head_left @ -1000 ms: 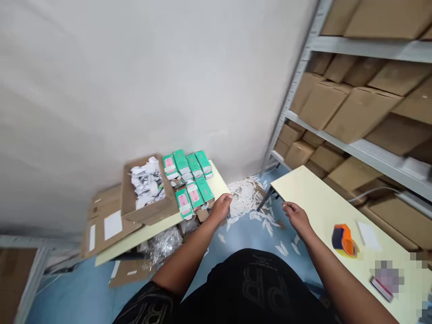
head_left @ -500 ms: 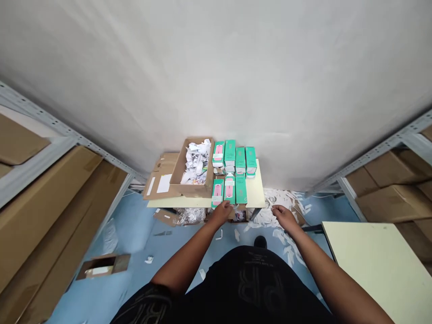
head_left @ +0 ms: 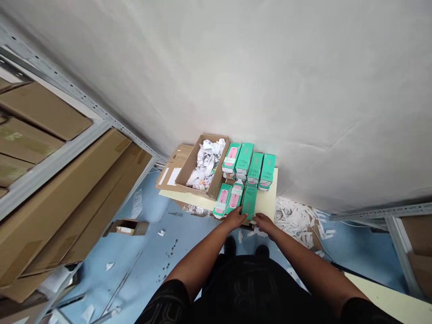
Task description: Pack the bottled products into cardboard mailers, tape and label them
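Observation:
In the front row on the small table, a green box (head_left: 249,200) lies lengthwise, its short end toward me. My left hand (head_left: 235,219) has its fingers closed at this box's near left corner. At the near right corner, my right hand (head_left: 265,223) pinches the same end; its fingertips are partly hidden. Left of that box lie a green box with a pink picture (head_left: 235,196) and another pink-pictured box (head_left: 222,201). Behind them several green boxes (head_left: 255,165) stand in a stacked row.
An open carton (head_left: 190,164) of crumpled paper stands left on the small table (head_left: 270,204), beside flattened cardboard (head_left: 180,157). Shelves with cartons (head_left: 77,193) flank both sides. Paper scraps (head_left: 293,218) litter the floor at right. Another table (head_left: 388,292) is at lower right.
My right hand has come in from the right to the near end of the green box. My left hand has shifted right to the same box. The view has turned and tilted.

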Demonstrator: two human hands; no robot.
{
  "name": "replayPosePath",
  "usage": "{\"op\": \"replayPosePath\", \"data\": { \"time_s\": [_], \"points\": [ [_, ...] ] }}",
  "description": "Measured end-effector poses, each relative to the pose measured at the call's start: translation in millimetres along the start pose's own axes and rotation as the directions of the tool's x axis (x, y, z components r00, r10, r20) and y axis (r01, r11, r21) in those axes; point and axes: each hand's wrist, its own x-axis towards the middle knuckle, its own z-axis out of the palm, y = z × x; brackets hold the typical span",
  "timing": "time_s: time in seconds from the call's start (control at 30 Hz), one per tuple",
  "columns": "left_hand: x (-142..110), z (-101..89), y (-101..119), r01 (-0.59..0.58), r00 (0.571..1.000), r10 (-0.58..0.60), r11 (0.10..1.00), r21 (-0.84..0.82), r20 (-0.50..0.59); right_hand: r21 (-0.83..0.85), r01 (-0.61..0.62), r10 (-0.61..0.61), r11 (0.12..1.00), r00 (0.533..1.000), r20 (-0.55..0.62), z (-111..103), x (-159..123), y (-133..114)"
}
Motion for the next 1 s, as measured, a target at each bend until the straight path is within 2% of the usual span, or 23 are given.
{"op": "replayPosePath", "data": {
  "time_s": [0.1,0.2,0.33,0.47,0.53,0.63,0.7,0.8,1.0],
  "points": [
    [15.6,1.5,-3.8,-0.013,0.999,0.011,0.999,0.035,0.052,0.032,-0.075,0.075,0.997,0.997,0.014,11.7,11.1,-8.2],
    [24.6,1.4,-6.3,-0.049,0.994,0.043,0.997,0.055,0.105,0.099,-0.084,0.085,0.992,0.996,-0.005,23.4,13.3,-9.2],
    [24.9,1.4,-8.5,-0.056,0.98,0.046,0.997,0.052,0.191,0.224,-0.064,0.092,0.973,0.989,-0.116,32.2,1.2,2.0],
    [22.1,6.8,-15.0,-0.094,0.95,0.114,0.992,-0.083,0.29,0.367,-0.072,0.153,0.927,0.969,-0.194,33.7,-15.4,13.8],
    [23.4,10.0,-18.2,-0.131,0.946,0.158,0.985,-0.11,0.282,0.438,-0.065,0.171,0.897,0.963,-0.207,34.9,-19.9,14.0],
    [26.9,12.6,-19.5,-0.114,0.973,0.133,0.988,-0.105,0.191,0.51,-0.046,0.184,0.859,0.957,-0.225,37.0,-23.1,6.4],
    [28.0,12.9,-17.8,-0.067,0.983,0.091,0.986,-0.15,0.16,0.572,-0.041,0.19,0.819,0.96,-0.204,37.4,-26.1,-1.4],
    [26.2,13.5,-12.5,0.026,0.982,0.025,0.963,-0.266,0.186,0.636,-0.07,0.191,0.768,0.974,-0.124,35.4,-35.3,-14.1],
    [10.8,7.9,8.5,0.08,0.98,0.013,0.89,-0.45,0.2,0.627,-0.181,0.231,0.758,0.973,0.002,22.3,-55.5,-40.6]
  ]
}}
